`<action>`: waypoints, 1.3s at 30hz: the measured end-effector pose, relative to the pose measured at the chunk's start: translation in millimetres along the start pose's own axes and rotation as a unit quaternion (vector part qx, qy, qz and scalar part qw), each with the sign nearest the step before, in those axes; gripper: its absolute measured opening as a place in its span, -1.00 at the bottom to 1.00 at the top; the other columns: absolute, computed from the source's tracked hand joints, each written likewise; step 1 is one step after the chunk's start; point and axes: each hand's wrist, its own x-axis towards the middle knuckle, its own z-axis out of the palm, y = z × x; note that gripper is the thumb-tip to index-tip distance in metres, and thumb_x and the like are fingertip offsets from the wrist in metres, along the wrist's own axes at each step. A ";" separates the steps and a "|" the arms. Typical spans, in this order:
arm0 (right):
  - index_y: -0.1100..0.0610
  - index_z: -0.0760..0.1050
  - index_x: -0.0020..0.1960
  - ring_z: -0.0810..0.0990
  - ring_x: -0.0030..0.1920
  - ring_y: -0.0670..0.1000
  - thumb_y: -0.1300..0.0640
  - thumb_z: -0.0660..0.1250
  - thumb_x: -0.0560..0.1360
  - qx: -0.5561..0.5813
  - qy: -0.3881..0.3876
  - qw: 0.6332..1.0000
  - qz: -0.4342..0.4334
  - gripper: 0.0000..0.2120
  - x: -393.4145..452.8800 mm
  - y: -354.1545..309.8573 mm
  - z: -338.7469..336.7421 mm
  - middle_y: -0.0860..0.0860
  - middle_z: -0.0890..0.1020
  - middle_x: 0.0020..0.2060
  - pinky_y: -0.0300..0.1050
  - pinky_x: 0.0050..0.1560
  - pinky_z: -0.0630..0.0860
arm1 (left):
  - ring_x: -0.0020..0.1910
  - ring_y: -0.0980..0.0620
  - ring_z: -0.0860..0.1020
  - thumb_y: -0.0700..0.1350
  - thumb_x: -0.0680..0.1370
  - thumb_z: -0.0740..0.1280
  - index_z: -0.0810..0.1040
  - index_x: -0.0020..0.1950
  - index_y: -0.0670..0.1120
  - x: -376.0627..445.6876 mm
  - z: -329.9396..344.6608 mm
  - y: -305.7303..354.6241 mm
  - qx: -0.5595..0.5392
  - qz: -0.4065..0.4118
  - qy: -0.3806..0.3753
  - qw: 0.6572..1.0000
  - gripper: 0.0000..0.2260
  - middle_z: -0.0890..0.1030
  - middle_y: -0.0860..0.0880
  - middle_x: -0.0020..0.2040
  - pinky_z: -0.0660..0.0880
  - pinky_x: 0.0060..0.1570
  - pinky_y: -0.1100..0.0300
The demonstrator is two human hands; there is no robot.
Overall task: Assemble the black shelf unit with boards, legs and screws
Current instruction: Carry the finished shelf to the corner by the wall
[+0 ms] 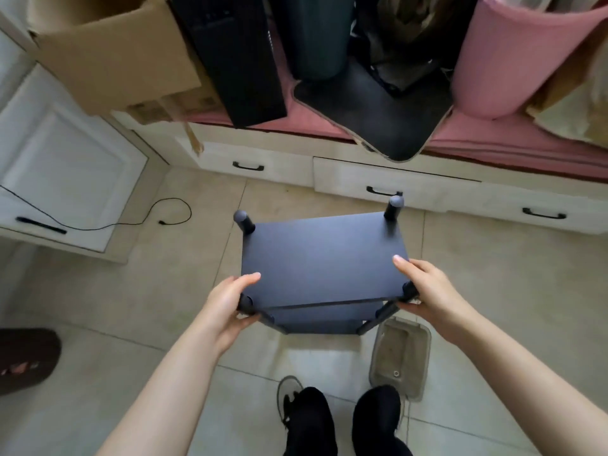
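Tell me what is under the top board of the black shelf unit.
Under the top board a lower board shows at the near edge, with legs running down. The left hand and right hand grip the near corners. The board hides everything farther back.

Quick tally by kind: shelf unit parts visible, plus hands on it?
Top board: 1
Lower boards: 1 visible
Leg tops: 4 (far left, far right, near left, near right)
Hands: 2 (left hand, right hand)
Total: 8
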 end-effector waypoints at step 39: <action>0.41 0.38 -0.17 0.37 -0.19 0.10 0.38 0.15 0.47 0.076 0.204 0.976 -0.028 -0.90 -372.6 -34.7 -63.8 0.12 0.39 -0.28 0.39 0.13 0.48 | -0.09 -0.02 0.57 -0.44 0.54 0.14 0.07 0.64 0.14 -331.9 21.9 85.1 0.172 0.157 -0.127 0.964 -0.22 0.59 0.16 0.22 0.58 -0.12 0.12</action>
